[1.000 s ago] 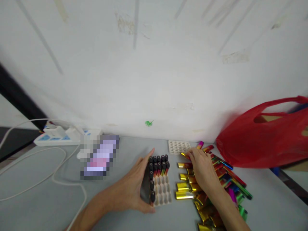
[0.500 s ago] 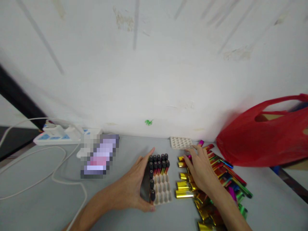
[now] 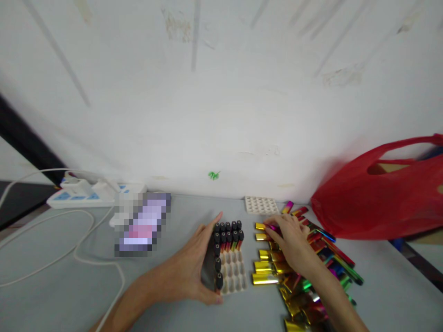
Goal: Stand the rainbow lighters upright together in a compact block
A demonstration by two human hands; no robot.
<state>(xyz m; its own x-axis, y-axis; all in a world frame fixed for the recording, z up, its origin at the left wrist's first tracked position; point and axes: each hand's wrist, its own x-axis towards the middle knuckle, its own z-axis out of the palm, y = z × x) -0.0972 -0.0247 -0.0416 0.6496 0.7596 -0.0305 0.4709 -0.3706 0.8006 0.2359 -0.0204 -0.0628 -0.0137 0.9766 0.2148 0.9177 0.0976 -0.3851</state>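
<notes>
Left hand (image 3: 188, 274): spread wide in a C, thumb and fingers well apart, curved round the left side of the cell tray, thumb at its near left corner and a fingertip by its far left corner; whether it presses on the tray cannot be told
Right hand (image 3: 290, 235): palm down over the left edge of the pile, thumb and forefinger at one gold-ended tube (image 3: 260, 226) whose tip sticks out to their left; whether they are closed on it cannot be told
Cell tray (image 3: 234, 272): pale, on the grey table (image 3: 183, 212) between the hands, its near right cells bare
Black-capped tubes (image 3: 223, 237): upright in the tray, five in the far row, five in the next, three more down the left column; reddish and yellow-green bodies show below some caps
Metallic tubes (image 3: 265, 267): lying loose right of the tray, gold ends leftward in a rough column, with red, green, blue and magenta ones heaped behind and under the right forearm
Second tray (image 3: 262, 205): pale and celled, flat near the wall (image 3: 221, 101), beyond the right hand
Red plastic bag (image 3: 377, 203): at the far right, beyond the pile
Phone (image 3: 143, 226): left of the left hand, screen lit, pixelated
Power strip (image 3: 133, 193): white, against the wall at far left, plugs in it
White cable (image 3: 100, 264): looping over the table's left side
</notes>
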